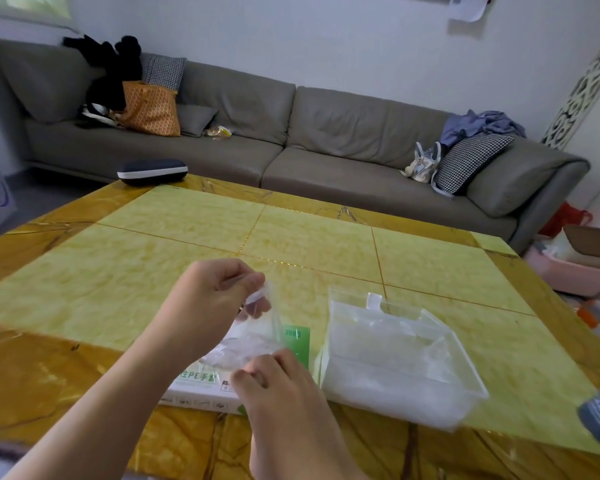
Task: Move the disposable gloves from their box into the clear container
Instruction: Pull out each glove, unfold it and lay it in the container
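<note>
Fingers (pixel 253 284) of the left hand (pixel 210 299) are pinching a thin clear glove (pixel 257 327) above the box (pixel 201 386), right hand (pixel 278 389) gripping its lower end, while the clear container (pixel 402 355) is sitting just beside the box, nearer the right hand.

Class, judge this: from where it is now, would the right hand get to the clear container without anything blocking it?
Probably yes. The right hand pinches the gloves over the box, and the container sits open-topped just to its right, nothing between them.
</note>
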A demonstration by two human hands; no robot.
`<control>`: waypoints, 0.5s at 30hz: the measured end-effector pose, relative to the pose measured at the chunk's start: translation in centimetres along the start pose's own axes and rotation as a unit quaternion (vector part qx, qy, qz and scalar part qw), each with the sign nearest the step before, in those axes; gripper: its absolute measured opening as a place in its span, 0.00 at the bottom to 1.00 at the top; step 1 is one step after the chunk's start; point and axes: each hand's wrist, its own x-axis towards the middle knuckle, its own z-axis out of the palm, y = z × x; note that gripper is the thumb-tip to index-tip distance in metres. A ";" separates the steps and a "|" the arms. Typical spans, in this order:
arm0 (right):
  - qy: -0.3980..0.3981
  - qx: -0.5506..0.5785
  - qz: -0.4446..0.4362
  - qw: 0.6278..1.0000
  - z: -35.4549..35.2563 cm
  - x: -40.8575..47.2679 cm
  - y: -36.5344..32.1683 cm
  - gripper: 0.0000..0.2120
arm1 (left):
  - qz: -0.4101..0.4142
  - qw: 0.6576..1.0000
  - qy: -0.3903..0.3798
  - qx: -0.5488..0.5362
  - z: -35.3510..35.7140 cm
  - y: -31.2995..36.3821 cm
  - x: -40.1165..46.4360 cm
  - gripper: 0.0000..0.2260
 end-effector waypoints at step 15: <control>0.173 0.206 0.181 0.946 -4.3 2.6 2.1 0.03 | -0.029 0.978 -0.204 -0.014 -1.7 -0.9 0.0 0.19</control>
